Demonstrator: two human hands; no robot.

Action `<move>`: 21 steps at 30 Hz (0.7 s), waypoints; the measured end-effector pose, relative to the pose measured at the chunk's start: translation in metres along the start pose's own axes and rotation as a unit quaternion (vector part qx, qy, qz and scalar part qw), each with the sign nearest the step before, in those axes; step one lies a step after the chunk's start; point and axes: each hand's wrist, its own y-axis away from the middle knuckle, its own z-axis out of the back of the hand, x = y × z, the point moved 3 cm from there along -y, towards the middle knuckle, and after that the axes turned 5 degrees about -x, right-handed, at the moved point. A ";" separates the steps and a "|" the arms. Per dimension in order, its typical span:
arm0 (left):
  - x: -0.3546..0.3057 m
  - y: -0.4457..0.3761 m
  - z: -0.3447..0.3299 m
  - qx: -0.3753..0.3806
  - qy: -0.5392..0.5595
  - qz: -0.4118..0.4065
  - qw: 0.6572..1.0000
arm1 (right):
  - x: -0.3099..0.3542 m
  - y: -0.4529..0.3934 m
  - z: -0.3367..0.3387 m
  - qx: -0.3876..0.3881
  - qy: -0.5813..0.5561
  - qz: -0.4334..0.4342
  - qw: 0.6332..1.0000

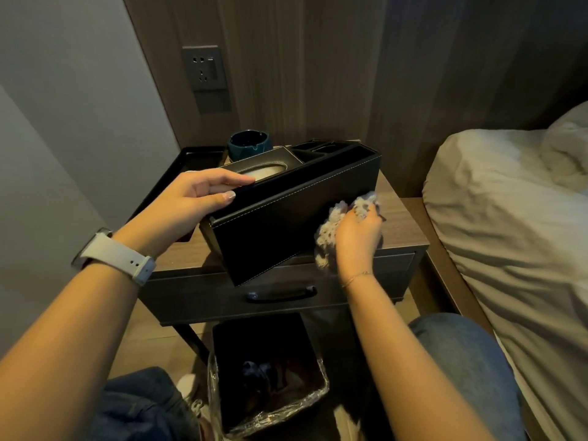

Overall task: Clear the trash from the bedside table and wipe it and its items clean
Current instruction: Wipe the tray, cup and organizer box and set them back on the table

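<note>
Left hand (pixel 194 198) reaches in from the left, grip curled over the top edge of the black organizer box (pixel 286 218), tipping it toward the camera on the counter (pixel 410 230). Right hand (pixel 358 237) grips a crumpled cloth (pixel 331 230), pressing it on the box's front face. Ashtray (pixel 249 144) behind; lined trash bin (pixel 267 380) below the drawer; bed (pixel 509 218) hems the right.

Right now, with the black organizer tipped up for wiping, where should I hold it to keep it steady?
Grip the organizer at its upper left end, coming from the left, as the left hand does: fingers over the top edge by the tissue slot, thumb on the front face. It stands tilted on the bedside table, and the right hand with the cloth needs the front face free.
</note>
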 end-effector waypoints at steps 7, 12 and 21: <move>0.001 0.001 -0.001 -0.009 -0.016 -0.011 1.000 | -0.007 0.121 -0.032 0.157 -0.020 -0.043 0.986; 0.002 0.000 0.001 0.005 -0.027 -0.025 0.999 | -0.004 0.115 0.020 0.204 -0.116 -0.093 0.968; 0.003 -0.002 0.000 -0.001 0.015 -0.028 1.000 | 0.022 -0.015 0.031 0.073 -0.003 -0.113 0.991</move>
